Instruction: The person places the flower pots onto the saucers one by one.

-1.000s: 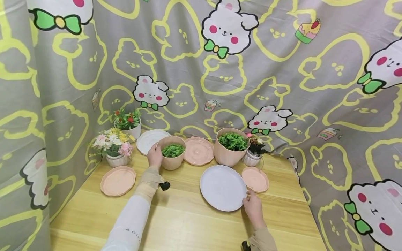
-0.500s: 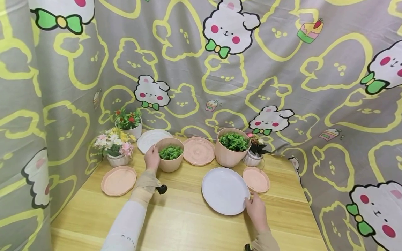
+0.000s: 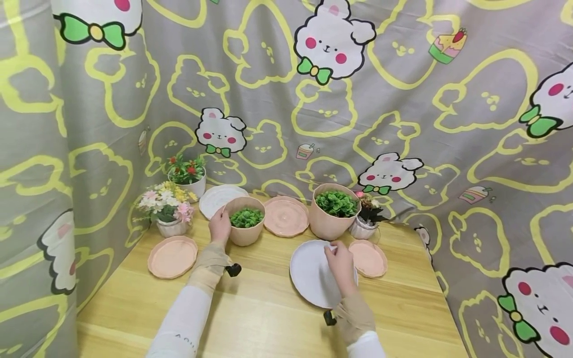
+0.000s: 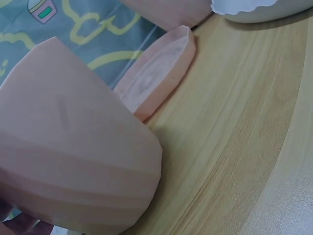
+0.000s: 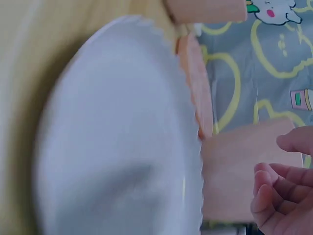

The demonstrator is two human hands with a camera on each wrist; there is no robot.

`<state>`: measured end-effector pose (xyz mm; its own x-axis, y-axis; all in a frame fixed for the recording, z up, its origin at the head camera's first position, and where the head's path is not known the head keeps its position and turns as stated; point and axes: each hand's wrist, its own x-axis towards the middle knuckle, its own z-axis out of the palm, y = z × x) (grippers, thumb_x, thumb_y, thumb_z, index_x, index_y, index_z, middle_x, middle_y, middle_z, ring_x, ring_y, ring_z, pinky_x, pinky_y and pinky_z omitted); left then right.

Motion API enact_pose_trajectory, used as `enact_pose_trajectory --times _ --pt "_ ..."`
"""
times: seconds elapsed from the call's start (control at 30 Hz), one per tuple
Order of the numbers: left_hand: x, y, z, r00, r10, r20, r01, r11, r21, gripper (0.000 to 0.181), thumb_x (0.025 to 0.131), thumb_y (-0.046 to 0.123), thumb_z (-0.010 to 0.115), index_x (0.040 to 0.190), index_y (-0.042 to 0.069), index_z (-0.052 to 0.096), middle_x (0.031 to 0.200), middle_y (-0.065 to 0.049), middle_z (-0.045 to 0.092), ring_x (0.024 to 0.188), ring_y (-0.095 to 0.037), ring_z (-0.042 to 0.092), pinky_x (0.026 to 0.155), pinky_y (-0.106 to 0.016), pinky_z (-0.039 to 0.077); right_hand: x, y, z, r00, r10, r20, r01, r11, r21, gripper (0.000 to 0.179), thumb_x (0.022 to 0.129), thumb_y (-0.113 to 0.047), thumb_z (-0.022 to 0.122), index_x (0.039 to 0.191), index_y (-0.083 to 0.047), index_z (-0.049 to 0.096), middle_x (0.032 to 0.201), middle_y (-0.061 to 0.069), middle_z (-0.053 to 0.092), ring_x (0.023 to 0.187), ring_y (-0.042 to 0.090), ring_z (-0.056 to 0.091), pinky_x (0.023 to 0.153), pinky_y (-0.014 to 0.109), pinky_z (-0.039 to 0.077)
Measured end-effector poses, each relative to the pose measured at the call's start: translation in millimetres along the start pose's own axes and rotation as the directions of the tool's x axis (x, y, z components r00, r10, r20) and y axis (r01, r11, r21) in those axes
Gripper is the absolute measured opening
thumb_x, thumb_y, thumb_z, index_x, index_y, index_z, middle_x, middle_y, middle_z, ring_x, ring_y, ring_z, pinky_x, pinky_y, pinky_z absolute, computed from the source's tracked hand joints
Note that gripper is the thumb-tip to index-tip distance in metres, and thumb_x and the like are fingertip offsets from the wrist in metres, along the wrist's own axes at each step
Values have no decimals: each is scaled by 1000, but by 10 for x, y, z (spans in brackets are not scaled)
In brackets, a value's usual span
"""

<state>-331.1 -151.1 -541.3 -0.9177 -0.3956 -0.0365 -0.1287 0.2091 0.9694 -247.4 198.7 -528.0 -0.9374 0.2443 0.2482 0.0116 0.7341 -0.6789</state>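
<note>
My left hand point(image 3: 219, 226) grips the left rim of the smaller pink flowerpot point(image 3: 246, 236), which has green leaves inside. The pot's ribbed wall fills the left of the left wrist view, with a few dark fingertips point(image 4: 30, 226) in the lower corner. Over the round pale lavender saucer point(image 3: 309, 278) hovers my right hand point(image 3: 342, 266), its fingers loosely bent and nothing between them. In the right wrist view a gap shows between thumb and fingers. Behind the saucer stands the larger pink flowerpot point(image 3: 328, 226), also holding green leaves.
Pink saucers lie at the left point(image 3: 172, 257), the back point(image 3: 286, 216) and the right point(image 3: 368, 258). A white saucer point(image 3: 217, 201) is behind the smaller pot. Small white pots with flowers stand at the left point(image 3: 172, 227) and right point(image 3: 363, 229). A patterned curtain point(image 3: 268, 99) surrounds the wooden table point(image 3: 259, 308).
My right hand has let go of the lavender saucer's right edge and moved up and left over it. The saucer has shifted slightly toward me. My left hand stays at the smaller flowerpot.
</note>
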Motion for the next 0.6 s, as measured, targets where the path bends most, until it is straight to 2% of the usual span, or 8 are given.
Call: enact_pose_trajectory --times 0.1,0.2,0.3,0.37,0.47,0.57,0.6 --pt "-4 7 24 1000 5 12 -4 1000 -6 46 104 26 33 144 10 48 150 -13 45 142 -33 37 118 -46 32 128 -130 133 999 23 24 -25 997 69 22 89 -19 65 97 2 70 76 13 70 65 20 63 59 29 51" --pt "-9 12 51 1000 10 19 -10 1000 -2 46 104 27 33 144 10 48 150 -14 46 142 -34 38 118 -47 33 255 -224 257 994 65 86 -79 981 177 22 91 -19 63 95 2 70 78 16 72 64 22 68 56 29 56" --pt "-25 32 73 1000 16 24 -16 1000 3 45 104 26 33 144 11 48 150 -14 46 141 -34 38 118 -47 33 378 -297 348 978 123 168 -171 935 310 25 93 -17 61 97 7 68 75 21 70 55 21 66 51 29 57" --pt "-32 50 90 1000 21 20 -21 1000 4 45 104 26 34 143 10 49 149 -14 47 141 -33 38 118 -47 33 459 -333 407 963 172 208 -239 902 361 28 94 -16 59 98 11 67 73 22 69 51 16 63 50 27 56" --pt "-43 71 125 1000 25 17 -25 1000 -6 44 104 26 35 142 9 50 149 -14 47 141 -33 39 118 -45 33 561 -366 478 937 247 247 -328 865 380 30 94 -16 57 97 13 65 77 26 69 50 11 60 56 33 60" --pt "-47 83 167 1000 25 19 -25 1000 -12 45 104 26 35 142 9 50 148 -14 48 141 -32 39 118 -45 33 649 -347 549 920 301 250 -379 842 383 27 94 -15 56 93 11 64 81 29 69 53 18 64 65 44 62" --pt "-47 84 181 999 24 21 -24 1000 -11 45 104 26 35 142 9 49 148 -13 48 141 -32 39 118 -45 33 675 -339 562 920 307 243 -381 845 375 26 93 -14 56 92 11 64 81 30 69 54 21 66 67 46 62"
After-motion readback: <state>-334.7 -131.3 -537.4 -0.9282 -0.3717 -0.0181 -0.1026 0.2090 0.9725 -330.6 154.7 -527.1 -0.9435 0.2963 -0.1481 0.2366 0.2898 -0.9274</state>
